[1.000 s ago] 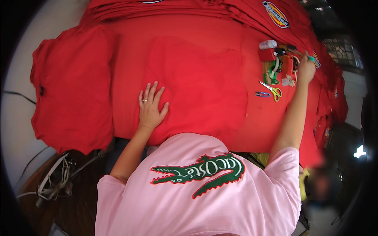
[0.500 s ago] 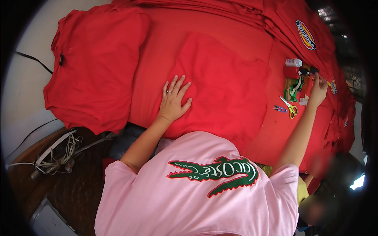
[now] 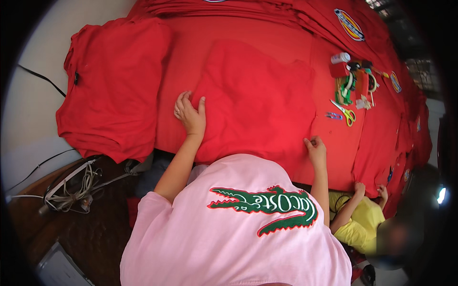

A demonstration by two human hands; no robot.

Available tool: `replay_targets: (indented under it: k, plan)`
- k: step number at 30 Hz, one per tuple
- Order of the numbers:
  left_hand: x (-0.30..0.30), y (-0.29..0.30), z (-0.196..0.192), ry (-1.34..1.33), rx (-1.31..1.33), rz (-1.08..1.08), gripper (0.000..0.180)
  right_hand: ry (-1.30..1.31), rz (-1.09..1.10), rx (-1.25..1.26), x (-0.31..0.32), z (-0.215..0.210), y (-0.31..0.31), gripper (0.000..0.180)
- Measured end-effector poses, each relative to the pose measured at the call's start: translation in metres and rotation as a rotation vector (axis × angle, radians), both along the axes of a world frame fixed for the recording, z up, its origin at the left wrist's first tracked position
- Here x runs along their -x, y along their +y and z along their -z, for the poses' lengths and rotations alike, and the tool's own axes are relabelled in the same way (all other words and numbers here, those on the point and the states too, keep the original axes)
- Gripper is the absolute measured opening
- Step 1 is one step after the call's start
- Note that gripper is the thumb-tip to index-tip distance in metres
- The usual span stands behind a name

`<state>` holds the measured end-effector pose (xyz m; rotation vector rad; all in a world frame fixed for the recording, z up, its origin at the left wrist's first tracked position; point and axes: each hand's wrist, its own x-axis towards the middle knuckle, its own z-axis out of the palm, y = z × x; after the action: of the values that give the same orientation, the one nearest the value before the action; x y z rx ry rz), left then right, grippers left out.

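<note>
In front of me a red garment piece lies spread on the red-covered table. My left hand is at its left edge, open, with the fingers loosely bent and the thumb apart. At the garment's lower right edge is my right hand, its thumb and fingertips pinched together. Whatever it holds, if anything, is too small to make out. Up and to the right of it lie scissors with yellow-green handles and small blue thread snips.
A red box, a white bottle and green tape dispensers stand at the right. Folded red garments lie at the left. A co-worker in a yellow shirt handles red cloth at the right edge. Coiled cables hang lower left.
My right hand has come back from the tools to the garment's lower right edge, its fingers pinched. My left hand has slid off the garment to its left edge. The co-worker's hands now show.
</note>
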<state>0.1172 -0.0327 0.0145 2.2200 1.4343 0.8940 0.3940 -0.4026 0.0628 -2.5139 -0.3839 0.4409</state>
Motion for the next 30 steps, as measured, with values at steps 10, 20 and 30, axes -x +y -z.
replay_targets:
  k: [10,20,30]
  plan:
    - [0.008,0.06,-0.086,-0.283,0.196,0.125,0.021,-0.187,0.005,-0.237,-0.02,-0.072,-0.018,0.033]
    - [-0.059,0.071,-0.118,-0.656,0.269,0.444,0.025,-0.455,-0.145,-0.611,-0.036,-0.09,0.06,0.02]
    - [0.01,-0.11,-0.064,-0.175,0.36,0.805,0.05,-0.382,-0.547,-0.371,0.139,-0.022,0.054,0.032]
